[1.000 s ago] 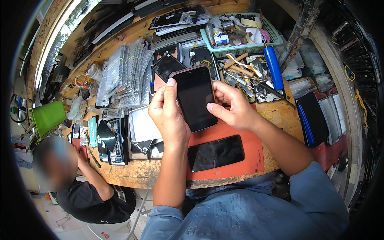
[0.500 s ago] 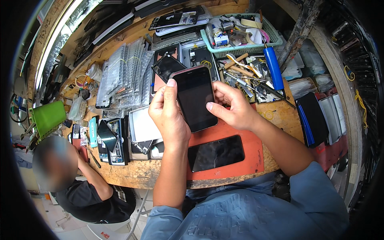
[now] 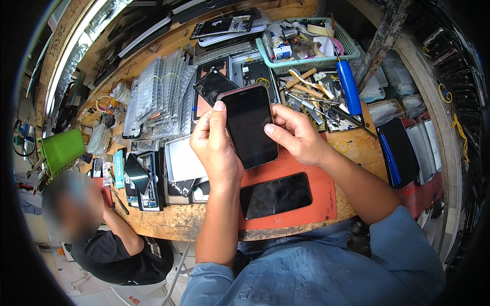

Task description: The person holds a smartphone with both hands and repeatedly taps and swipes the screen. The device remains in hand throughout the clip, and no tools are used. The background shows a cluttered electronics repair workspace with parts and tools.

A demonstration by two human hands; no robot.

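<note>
A dark-screened smartphone (image 3: 250, 127) is held up over the bench between my two hands. My left hand (image 3: 217, 140) is closed round its left edge, the thumb lying along the upper left side. My right hand (image 3: 298, 135) grips the right edge, with its thumb tip at the edge of the screen and its fingers partly hidden behind the phone. Below it, a second black phone (image 3: 275, 196) lies face up on an orange-red mat (image 3: 324, 191); faint lines run across its glass.
Bubble-wrapped flat parts (image 3: 158, 94) are stacked at left, near opened phones (image 3: 148, 178). Tools (image 3: 311, 97) and a blue-handled screwdriver (image 3: 348, 86) lie at right, below a green basket (image 3: 301, 64). A person (image 3: 117, 250) sits at lower left.
My right thumb has shifted slightly up along the phone's right edge. The seated person's head and arm have moved a little. The phone stays in place.
</note>
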